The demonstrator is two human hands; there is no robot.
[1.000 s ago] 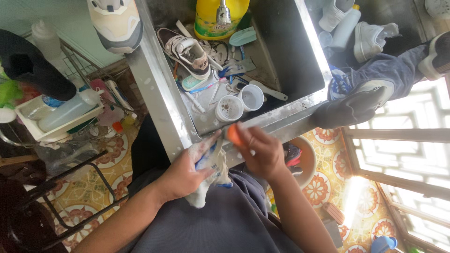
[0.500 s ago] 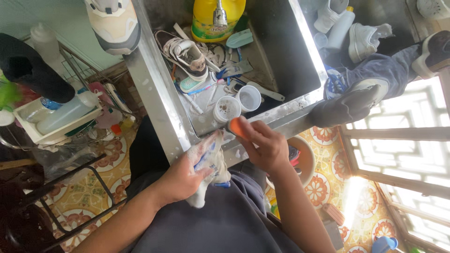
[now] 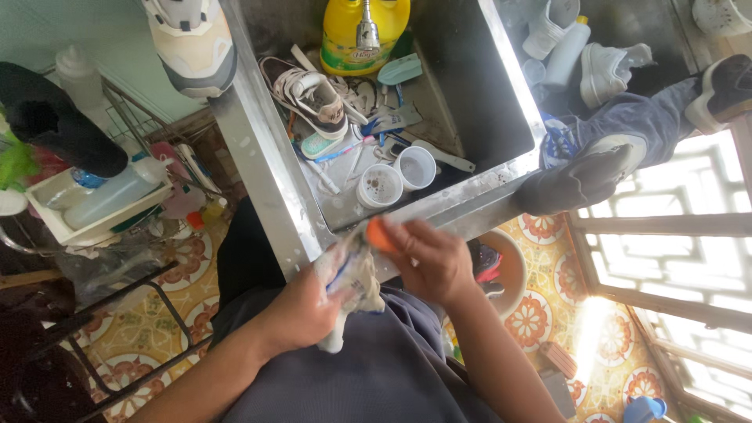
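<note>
Two white cups (image 3: 399, 178), one yellow bottle (image 3: 352, 35) and one sneaker (image 3: 309, 94) lie in one steel sink (image 3: 258, 180).

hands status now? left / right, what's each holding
Left hand: closed around a pale, dirty shoe, held over the lap.
Right hand: closed on an orange-handled brush, pressed to the shoe.
</note>
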